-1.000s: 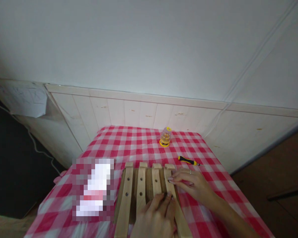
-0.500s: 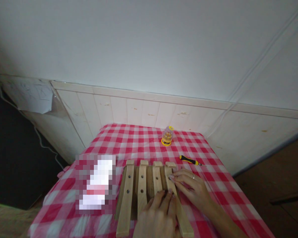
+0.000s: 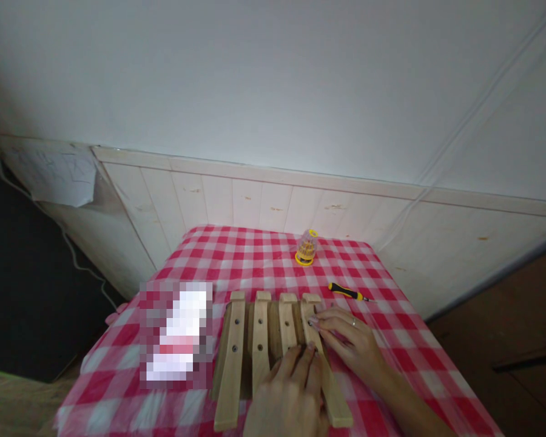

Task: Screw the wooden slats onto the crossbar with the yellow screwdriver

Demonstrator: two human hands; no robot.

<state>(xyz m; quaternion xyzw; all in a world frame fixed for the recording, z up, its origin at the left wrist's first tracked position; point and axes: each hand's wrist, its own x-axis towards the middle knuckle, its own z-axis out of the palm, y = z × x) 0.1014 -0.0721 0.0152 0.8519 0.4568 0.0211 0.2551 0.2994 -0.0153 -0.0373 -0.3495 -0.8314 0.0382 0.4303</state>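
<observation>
A wooden slatted rack (image 3: 250, 352) with screw holes lies on a table under a red and white checked cloth (image 3: 255, 267). My left hand (image 3: 291, 394) rests flat on the near part of its slats, fingers stretched out. My right hand (image 3: 348, 340) lies over the rightmost slat, fingertips pressed together at a spot near a screw hole; whether anything small is pinched there I cannot make out. A ring shows on one finger.
A yellow and black screwdriver (image 3: 348, 294) lies on the cloth just beyond my right hand. A clear jar with a yellow lid and base (image 3: 306, 247) stands near the far edge. A blurred white object (image 3: 176, 334) lies left of the rack. White wall panelling (image 3: 264, 200) backs the table.
The view has shifted slightly. My right fingertips have crept a little along the rightmost slat. My left hand stays flat on the rack.
</observation>
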